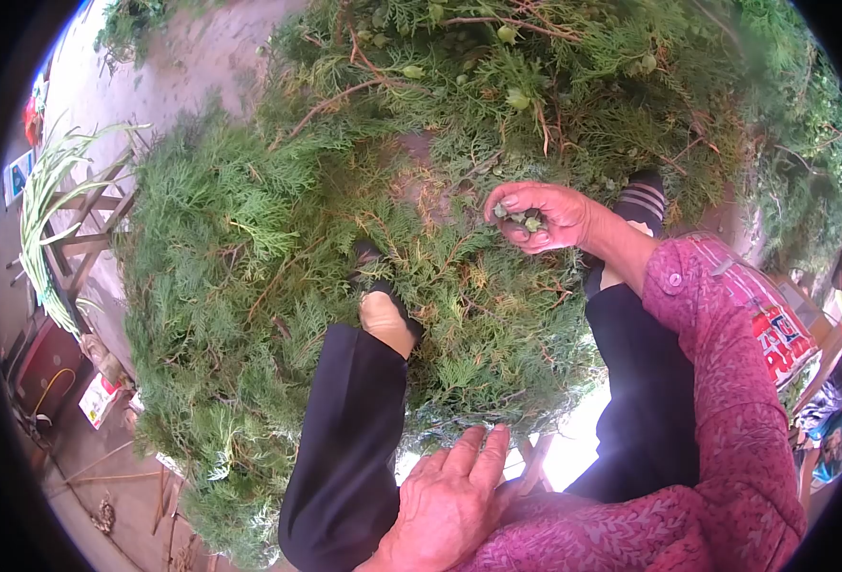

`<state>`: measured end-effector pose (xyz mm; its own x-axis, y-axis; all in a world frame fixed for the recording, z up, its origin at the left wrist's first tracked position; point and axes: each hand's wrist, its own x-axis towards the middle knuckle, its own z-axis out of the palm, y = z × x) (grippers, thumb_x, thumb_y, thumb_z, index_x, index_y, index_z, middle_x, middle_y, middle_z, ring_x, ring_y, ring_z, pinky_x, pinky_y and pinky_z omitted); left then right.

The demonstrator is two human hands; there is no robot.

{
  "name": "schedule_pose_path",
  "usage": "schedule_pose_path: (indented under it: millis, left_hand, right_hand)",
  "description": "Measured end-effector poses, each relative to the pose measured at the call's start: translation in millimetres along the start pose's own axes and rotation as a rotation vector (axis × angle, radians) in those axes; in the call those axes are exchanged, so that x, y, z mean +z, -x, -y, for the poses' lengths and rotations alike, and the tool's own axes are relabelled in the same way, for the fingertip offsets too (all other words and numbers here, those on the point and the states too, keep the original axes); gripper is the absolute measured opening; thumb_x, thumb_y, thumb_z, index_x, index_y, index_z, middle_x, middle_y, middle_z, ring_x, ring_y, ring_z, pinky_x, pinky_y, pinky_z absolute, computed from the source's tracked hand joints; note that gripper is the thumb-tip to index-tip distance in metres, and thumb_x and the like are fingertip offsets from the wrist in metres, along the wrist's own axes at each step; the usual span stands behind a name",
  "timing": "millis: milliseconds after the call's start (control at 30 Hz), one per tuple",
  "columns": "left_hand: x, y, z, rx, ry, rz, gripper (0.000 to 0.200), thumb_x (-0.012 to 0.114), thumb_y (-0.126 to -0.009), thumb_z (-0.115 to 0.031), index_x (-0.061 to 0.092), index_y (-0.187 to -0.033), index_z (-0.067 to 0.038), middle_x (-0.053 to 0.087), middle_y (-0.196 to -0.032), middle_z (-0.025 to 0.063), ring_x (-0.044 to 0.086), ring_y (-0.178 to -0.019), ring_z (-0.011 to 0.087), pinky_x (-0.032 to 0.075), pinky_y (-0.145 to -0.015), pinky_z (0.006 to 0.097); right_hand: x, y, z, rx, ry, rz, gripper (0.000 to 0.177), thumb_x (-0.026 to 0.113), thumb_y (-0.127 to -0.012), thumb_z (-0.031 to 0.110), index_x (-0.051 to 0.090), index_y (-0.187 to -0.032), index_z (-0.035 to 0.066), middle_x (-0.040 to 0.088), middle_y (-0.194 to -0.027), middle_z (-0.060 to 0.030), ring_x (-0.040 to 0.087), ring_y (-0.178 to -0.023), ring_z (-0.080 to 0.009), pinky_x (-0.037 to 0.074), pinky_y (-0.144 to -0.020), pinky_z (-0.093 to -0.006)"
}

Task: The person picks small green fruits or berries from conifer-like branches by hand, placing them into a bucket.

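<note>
My right hand [545, 217] is curled around several small green cypress cones [526, 221], held above the cut greenery between my feet. My left hand [449, 496] holds nothing; its fingers lie stretched out over my lap, near the inner side of my left thigh. Scale-leaved cypress branches [221, 219] cover the ground around both feet. More green cones [517, 98] hang on the branches [621, 76] heaped in front of me.
A printed red and white sack [773, 334] stands beside my right arm. At the left, long pale green strands [44, 219] hang over a wooden rack [92, 219]. A dark red box-like thing [47, 367] sits below them.
</note>
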<state>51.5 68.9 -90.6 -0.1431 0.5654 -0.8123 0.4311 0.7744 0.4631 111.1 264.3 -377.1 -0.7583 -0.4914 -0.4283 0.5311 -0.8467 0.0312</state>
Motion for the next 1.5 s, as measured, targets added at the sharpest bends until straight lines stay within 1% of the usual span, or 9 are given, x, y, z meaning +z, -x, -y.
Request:
schedule_pose_path:
  millis: [233, 433, 567, 633, 800, 1033, 1100, 1200, 1500]
  left_hand:
    - [-3.0, -4.7, -6.6, -0.003, 0.015, -0.117, 0.053, 0.065, -0.071, -0.019, 0.048, -0.119, -0.006, 0.048, -0.119, 0.0206, 0.055, -0.096, 0.0364, 0.047, -0.079, 0.0398]
    - [1.1, -4.7, -7.3, -0.002, -0.028, -0.005, 0.053, 0.064, -0.073, -0.020, 0.047, -0.120, -0.006, 0.050, -0.117, 0.0202, 0.054, -0.098, 0.0360, 0.046, -0.080, 0.0399]
    - [2.3, -5.5, -6.8, 0.010, -0.026, -0.021, 0.052, 0.064, -0.074, -0.021, 0.046, -0.120, -0.005, 0.051, -0.116, 0.0202, 0.054, -0.098, 0.0361, 0.046, -0.080, 0.0399]
    - [1.8, -5.2, -6.2, 0.017, -0.039, -0.017, 0.052, 0.064, -0.074, -0.021, 0.047, -0.120, -0.005, 0.051, -0.116, 0.0203, 0.054, -0.098, 0.0361, 0.046, -0.080, 0.0397]
    - [1.8, -4.6, -3.6, 0.022, -0.012, -0.024, 0.052, 0.064, -0.074, -0.020, 0.047, -0.120, -0.005, 0.051, -0.116, 0.0206, 0.054, -0.098, 0.0363, 0.046, -0.080, 0.0397]
    - [-1.5, -4.0, -3.7, 0.023, 0.021, -0.028, 0.051, 0.064, -0.072, -0.018, 0.047, -0.119, -0.005, 0.051, -0.116, 0.0207, 0.054, -0.096, 0.0367, 0.046, -0.080, 0.0399]
    - [-0.8, -3.9, -3.7, 0.023, 0.019, -0.027, 0.051, 0.064, -0.073, -0.018, 0.048, -0.119, -0.005, 0.051, -0.115, 0.0207, 0.054, -0.096, 0.0368, 0.046, -0.080, 0.0399]
    - [-0.2, -3.4, -3.3, 0.023, 0.014, -0.021, 0.050, 0.064, -0.073, -0.018, 0.048, -0.118, -0.005, 0.051, -0.115, 0.0208, 0.055, -0.096, 0.0369, 0.046, -0.080, 0.0399]
    - [-2.7, -4.1, -5.1, 0.018, 0.031, -0.011, 0.051, 0.064, -0.073, -0.018, 0.048, -0.119, -0.005, 0.051, -0.115, 0.0207, 0.055, -0.096, 0.0368, 0.047, -0.079, 0.0396]
  right_hand:
    - [53.6, 0.3, 3.9, 0.057, 0.297, 0.184, 0.031, 0.059, -0.081, 0.028, 0.058, -0.096, 0.001, 0.059, -0.077, -0.0130, 0.049, -0.045, -0.0111, 0.033, -0.035, -0.0174]
    - [5.2, -13.4, -3.0, -0.001, 0.387, -0.287, 0.019, 0.055, -0.086, 0.018, 0.058, -0.094, 0.002, 0.061, -0.081, -0.0106, 0.059, -0.060, -0.0113, 0.041, -0.040, -0.0184]
    - [-10.2, -28.3, -37.3, -0.468, 1.555, -0.508, 0.013, 0.054, -0.083, 0.014, 0.059, -0.079, 0.002, 0.058, -0.069, -0.0079, 0.056, -0.055, -0.0161, 0.048, -0.052, -0.0308]
    - [-7.7, -30.7, -46.8, 0.140, 1.787, -0.404, 0.013, 0.053, -0.081, 0.013, 0.060, -0.077, 0.003, 0.058, -0.068, -0.0105, 0.057, -0.060, -0.0218, 0.050, -0.059, -0.0338]
    - [-16.5, -19.2, -55.6, 0.119, 1.759, -0.290, 0.023, 0.054, -0.082, 0.014, 0.053, -0.062, 0.004, 0.041, -0.051, -0.0049, 0.040, -0.045, -0.0131, 0.039, -0.040, -0.0305]
    - [9.7, -31.0, -20.2, -0.213, 1.318, -0.613, 0.033, 0.052, -0.085, 0.031, 0.059, -0.077, 0.000, 0.051, -0.056, -0.0113, 0.050, -0.053, -0.0221, 0.045, -0.059, -0.0402]
    - [-2.5, -44.9, -35.5, -0.541, 1.441, -0.712, 0.024, 0.056, -0.082, 0.026, 0.058, -0.080, 0.002, 0.057, -0.066, -0.0150, 0.056, -0.059, -0.0281, 0.047, -0.060, -0.0409]
    - [-7.9, -41.9, -40.3, -0.270, 1.787, -0.707, 0.018, 0.058, -0.079, 0.021, 0.056, -0.081, 0.003, 0.059, -0.075, -0.0165, 0.059, -0.067, -0.0319, 0.048, -0.061, -0.0416]
    - [-27.8, -29.9, -47.5, -0.374, 2.188, -0.278, 0.013, 0.054, -0.079, 0.018, 0.053, -0.083, 0.006, 0.054, -0.072, -0.0140, 0.057, -0.064, -0.0312, 0.048, -0.056, -0.0403]
